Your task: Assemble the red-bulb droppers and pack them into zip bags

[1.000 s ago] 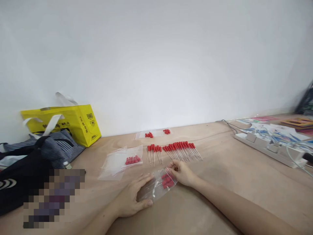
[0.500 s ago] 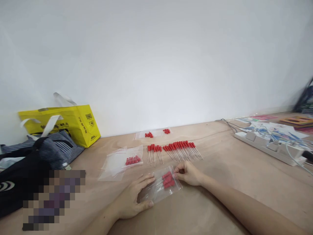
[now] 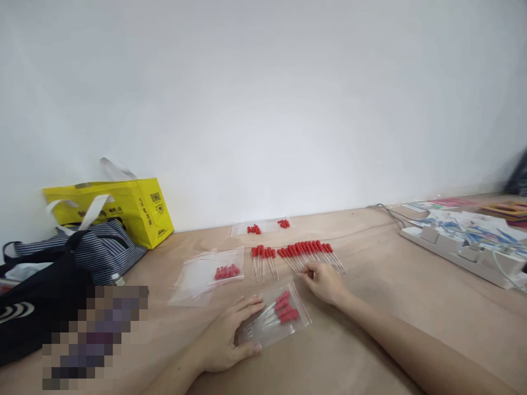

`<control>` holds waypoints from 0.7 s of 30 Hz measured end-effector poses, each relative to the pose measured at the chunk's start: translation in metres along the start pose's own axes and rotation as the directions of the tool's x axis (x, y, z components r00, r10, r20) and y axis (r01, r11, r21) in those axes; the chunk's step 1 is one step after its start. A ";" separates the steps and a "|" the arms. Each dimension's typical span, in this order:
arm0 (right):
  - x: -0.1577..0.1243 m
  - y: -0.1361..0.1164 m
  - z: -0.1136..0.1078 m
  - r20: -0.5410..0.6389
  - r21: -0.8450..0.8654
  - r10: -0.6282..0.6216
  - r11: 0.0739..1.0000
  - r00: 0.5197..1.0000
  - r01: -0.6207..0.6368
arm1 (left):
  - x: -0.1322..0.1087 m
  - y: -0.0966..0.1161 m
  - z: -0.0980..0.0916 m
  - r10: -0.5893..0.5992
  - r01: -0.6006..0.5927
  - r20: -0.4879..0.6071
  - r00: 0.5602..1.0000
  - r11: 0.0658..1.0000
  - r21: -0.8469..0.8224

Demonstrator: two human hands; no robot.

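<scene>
Left hand [image 3: 224,337] on dropper bag [image 3: 263,329] (red caps [image 3: 287,308])

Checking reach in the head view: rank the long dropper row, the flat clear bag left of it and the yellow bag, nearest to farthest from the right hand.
1. Long dropper row, just beyond the right hand.
2. Flat clear bag, to the left.
3. Yellow bag, far left, at the back.

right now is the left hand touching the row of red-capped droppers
No, the left hand lies on the clear bag, while the row of red-capped droppers lies farther back by the right hand.
</scene>
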State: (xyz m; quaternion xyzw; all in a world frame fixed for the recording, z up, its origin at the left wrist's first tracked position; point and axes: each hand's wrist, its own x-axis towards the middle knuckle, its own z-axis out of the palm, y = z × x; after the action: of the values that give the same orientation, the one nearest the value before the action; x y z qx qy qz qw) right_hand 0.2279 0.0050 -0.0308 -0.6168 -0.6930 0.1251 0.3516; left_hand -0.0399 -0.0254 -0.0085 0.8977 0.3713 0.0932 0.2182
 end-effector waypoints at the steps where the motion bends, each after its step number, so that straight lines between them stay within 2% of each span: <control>1: 0.004 -0.002 -0.001 -0.029 -0.078 0.022 0.997 0.999 -0.025 | 0.000 0.002 -0.001 -0.004 0.004 -0.003 1.000 1.000 -0.003; 6: 0.030 -0.020 0.012 -0.005 -0.308 0.070 0.949 0.998 -0.068 | -0.001 0.004 -0.002 -0.023 0.023 0.011 1.000 1.000 -0.002; 10: 0.052 -0.034 0.031 0.018 -0.365 0.146 0.922 0.989 -0.130 | -0.001 -0.009 0.004 0.008 -0.008 0.000 1.000 1.000 -0.005; 13: 0.063 -0.041 0.041 0.016 -0.344 0.178 0.925 0.984 -0.162 | -0.001 -0.017 0.009 0.027 -0.027 -0.018 0.999 1.000 -0.015; 16: 0.067 -0.044 0.043 0.020 -0.286 0.182 0.943 0.983 -0.169 | -0.002 -0.016 0.008 0.013 -0.013 0.003 1.000 1.000 -0.004; 18: 0.065 -0.043 0.037 0.021 -0.221 0.159 0.964 0.987 -0.151 | -0.002 -0.012 0.006 0.002 -0.002 0.024 1.000 1.000 0.001; 21: 0.053 -0.032 0.016 0.017 -0.099 0.077 0.992 0.997 -0.075 | -0.001 -0.005 0.002 -0.012 0.012 0.037 0.999 1.000 0.001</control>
State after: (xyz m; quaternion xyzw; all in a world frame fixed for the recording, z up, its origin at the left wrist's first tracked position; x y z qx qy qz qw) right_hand 0.1934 0.0521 -0.0049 -0.6580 -0.6778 0.1105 0.3088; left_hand -0.0432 -0.0241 -0.0124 0.8972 0.3725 0.0749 0.2250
